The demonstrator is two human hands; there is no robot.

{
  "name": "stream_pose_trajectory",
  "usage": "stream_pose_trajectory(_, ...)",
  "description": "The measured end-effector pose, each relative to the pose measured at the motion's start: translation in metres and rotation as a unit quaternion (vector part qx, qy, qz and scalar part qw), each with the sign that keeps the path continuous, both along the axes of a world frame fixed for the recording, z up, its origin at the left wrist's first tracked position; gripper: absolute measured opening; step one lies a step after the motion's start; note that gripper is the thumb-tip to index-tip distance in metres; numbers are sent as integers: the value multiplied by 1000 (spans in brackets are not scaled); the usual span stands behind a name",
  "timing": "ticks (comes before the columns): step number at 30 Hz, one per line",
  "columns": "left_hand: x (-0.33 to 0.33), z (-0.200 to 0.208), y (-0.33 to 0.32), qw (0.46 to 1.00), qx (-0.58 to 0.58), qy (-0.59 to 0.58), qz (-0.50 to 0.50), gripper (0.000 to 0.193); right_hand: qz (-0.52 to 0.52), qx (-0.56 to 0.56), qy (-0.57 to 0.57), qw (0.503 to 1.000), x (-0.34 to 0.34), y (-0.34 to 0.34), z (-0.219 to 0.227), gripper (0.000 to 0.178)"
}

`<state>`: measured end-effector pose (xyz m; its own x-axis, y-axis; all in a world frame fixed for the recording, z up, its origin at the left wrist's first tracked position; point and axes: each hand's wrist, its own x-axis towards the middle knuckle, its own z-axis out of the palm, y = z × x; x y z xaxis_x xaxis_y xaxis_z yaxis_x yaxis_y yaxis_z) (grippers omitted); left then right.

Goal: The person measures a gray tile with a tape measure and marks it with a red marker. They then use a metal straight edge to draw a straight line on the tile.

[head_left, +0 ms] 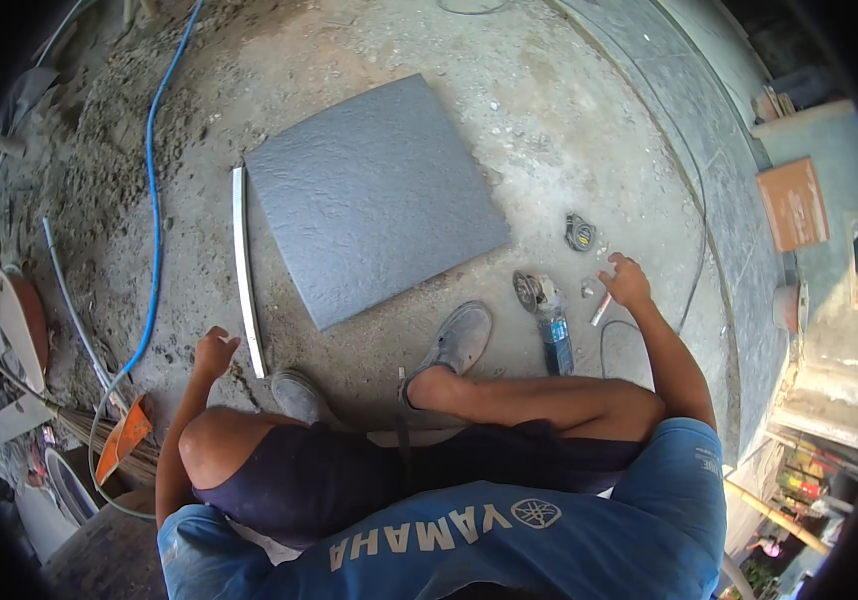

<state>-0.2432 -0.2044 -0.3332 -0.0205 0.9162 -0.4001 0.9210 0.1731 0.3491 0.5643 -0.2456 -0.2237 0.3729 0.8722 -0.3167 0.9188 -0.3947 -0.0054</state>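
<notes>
A square grey tile (379, 200) with a rough, slate-like face lies flat on the dusty ground ahead of me. Along its left side runs a thin silver metal bar (242, 270). My left hand (216, 352) hovers by the bar's near end, thumb apart from loosely bent fingers, holding nothing that I can see. On the right, my right hand (629, 281) reaches with fingers apart above a red-and-white marker-like stick (601, 309). A tape measure (579, 232) sits just beyond that hand. To its left lies an angle grinder (547, 320) with a blue body.
A blue hose (154, 200) snakes down the left side. An orange piece (123, 440) and a round basin (21, 328) stand among clutter there. A dark cable (697, 190) curves along the right. A brown tile (794, 205) leans by the wall. My shoes (461, 338) are near the tile.
</notes>
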Motion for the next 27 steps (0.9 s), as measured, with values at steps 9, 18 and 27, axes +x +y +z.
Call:
stream_pose_trajectory(9, 35, -47, -30, 998, 10, 65, 25, 64, 7, 77, 64, 995, -27, -90, -7, 40)
stream_pose_trajectory(18, 55, -58, -28, 993, -41, 103, 49, 54, -13, 104, 31, 994, -27, -94, 47, 36)
stream_pose_trajectory(27, -29, -15, -49, 963, 251, 43, 91, 29, -19, 199, 52, 978, -18, -76, 80, 36)
